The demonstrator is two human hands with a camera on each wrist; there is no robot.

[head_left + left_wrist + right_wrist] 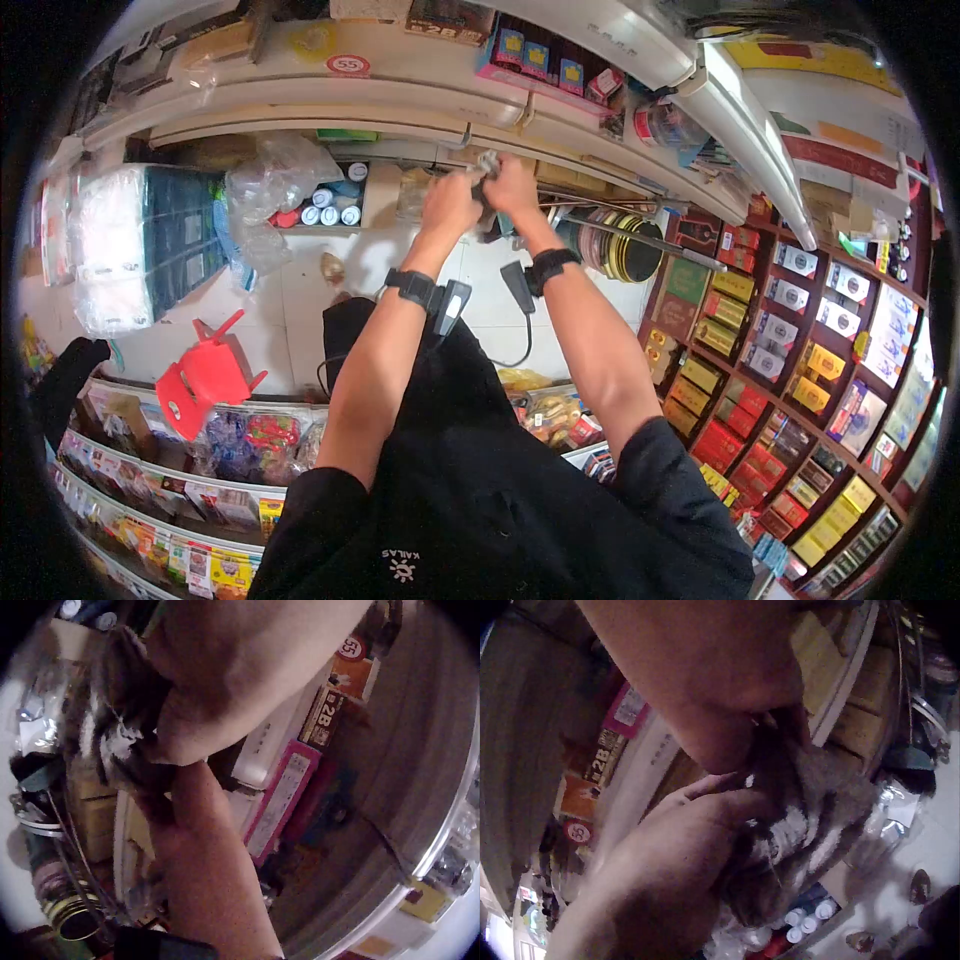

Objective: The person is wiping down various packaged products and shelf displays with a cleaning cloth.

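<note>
Both my hands are close together at the shelf's front edge, bunching a dark grey-brown cloth with whitish patches. My left hand grips it from one side, fingers curled into the folds. Right beside it, my right hand holds the same cloth, its fingers partly hidden. From the head only a small crumpled bit of the cloth shows between the hands. In the left wrist view the cloth hangs down in loose folds below the fingers.
Long pale shelf rails run just beyond my hands. White-capped bottles and a plastic-wrapped stack stand left. A red plastic chair is on the floor. Yellow-rimmed round items and a cabinet of boxes are right.
</note>
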